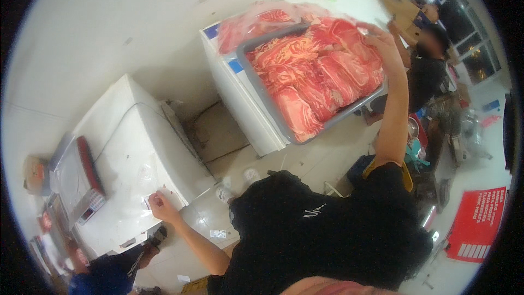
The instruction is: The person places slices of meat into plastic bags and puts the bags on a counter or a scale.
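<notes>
Right hand [382,41] grips the far rim of the grey tray [262,84], sliced red meat [316,71] just left of its fingers. Left hand [159,205] rests curled on the white chest freezer [136,158].

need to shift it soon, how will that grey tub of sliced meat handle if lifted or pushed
The grey tub is probably heavy: red meat slices fill it to the rim. It may tip, since it seems to overhang the white chest freezer. The slices look soft and likely slippery.
</notes>
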Demonstrator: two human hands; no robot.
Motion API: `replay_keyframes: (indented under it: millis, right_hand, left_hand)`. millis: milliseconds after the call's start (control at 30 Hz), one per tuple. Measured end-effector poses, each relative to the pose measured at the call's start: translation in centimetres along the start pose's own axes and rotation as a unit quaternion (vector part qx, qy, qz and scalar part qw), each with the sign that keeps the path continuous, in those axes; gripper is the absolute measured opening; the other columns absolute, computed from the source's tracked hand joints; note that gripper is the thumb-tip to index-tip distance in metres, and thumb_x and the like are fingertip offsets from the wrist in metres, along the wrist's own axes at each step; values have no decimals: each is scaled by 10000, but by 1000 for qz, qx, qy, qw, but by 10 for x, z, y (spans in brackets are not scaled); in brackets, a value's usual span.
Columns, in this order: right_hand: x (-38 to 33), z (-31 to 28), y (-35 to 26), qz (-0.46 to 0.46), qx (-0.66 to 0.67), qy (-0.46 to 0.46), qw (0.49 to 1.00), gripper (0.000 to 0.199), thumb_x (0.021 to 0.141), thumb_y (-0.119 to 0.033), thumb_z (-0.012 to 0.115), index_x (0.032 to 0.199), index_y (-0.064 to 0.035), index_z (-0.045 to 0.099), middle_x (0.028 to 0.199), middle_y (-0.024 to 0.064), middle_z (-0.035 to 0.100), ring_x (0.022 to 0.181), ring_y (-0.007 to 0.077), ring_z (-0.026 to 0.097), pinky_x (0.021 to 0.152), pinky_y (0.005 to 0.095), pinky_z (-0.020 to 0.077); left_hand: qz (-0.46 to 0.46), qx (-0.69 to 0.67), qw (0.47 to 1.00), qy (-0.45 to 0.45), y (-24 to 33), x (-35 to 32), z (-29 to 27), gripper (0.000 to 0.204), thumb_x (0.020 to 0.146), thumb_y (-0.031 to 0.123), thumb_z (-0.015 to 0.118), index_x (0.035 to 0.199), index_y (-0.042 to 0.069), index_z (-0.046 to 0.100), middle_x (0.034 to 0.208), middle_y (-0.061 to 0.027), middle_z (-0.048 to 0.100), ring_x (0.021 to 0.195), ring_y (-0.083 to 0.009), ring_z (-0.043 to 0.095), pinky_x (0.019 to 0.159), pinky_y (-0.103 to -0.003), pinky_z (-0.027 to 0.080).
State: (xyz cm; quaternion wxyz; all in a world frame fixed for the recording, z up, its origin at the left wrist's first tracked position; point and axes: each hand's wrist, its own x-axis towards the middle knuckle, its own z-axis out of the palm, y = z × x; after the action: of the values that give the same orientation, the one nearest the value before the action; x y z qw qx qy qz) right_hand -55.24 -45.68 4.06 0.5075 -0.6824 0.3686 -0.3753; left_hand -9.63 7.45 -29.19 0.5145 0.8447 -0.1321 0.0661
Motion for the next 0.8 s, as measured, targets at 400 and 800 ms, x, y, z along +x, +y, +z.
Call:
replay_keyframes:
  millis: [400, 800]
  right_hand:
    - [-89, 248, 83, 232, 411, -330, 817, 553, 933, -64, 506, 1468, 76, 505, 1387, 202, 644, 1146, 260, 711, 995, 381, 601]
    - [-139, 354, 68, 360, 412, -474, 689, 620, 1091, -371, 485, 1538, 55, 429, 1488, 251, 568, 1315, 346, 625, 1141, 459, 502]
  left_hand:
    - [-33, -130, 987, -89, 104, -31, 20, 419, 1051, 373, 624, 1268, 18, 680, 1149, -100, 710, 991, -187, 658, 878, -341, 531]
    - [-139, -378, 885, -234, 208, -22, -26, 227, 951, 53, 763, 1154, -38, 720, 1016, -87, 768, 852, -125, 718, 724, -273, 587]
